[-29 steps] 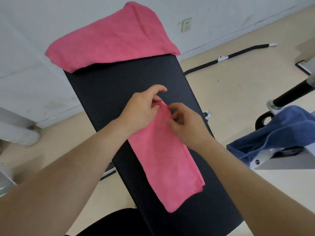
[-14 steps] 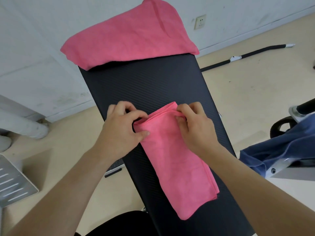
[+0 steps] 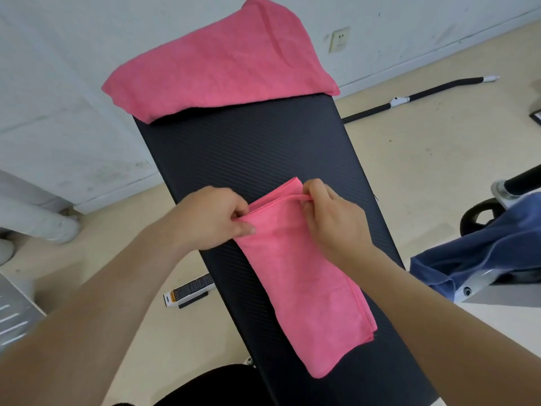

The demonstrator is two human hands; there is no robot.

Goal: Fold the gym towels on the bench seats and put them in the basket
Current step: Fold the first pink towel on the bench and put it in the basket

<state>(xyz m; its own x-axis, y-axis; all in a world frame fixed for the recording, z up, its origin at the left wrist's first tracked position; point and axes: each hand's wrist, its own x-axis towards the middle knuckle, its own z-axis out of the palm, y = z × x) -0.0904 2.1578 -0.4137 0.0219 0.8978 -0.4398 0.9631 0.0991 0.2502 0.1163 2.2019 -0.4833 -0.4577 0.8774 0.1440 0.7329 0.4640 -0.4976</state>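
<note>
A pink towel (image 3: 304, 282), folded into a long strip, lies along the black bench seat (image 3: 248, 153). My left hand (image 3: 210, 219) pinches the strip's far left corner. My right hand (image 3: 333, 218) pinches the far right corner, lifting the top edge slightly. A second pink towel (image 3: 219, 63) lies loosely draped over the far end of the bench. A blue towel (image 3: 483, 247) hangs over the neighbouring bench frame at the right. No basket is in view.
A white wall with a socket (image 3: 339, 39) stands behind the bench. A black padded bar (image 3: 424, 95) lies on the beige floor at the right. A bench foot with a label (image 3: 188, 293) sits under the seat. White pipes (image 3: 35, 218) run at the left.
My hands have spread apart along the towel's far edge, each now at a corner. The edge is stretched straighter between them.
</note>
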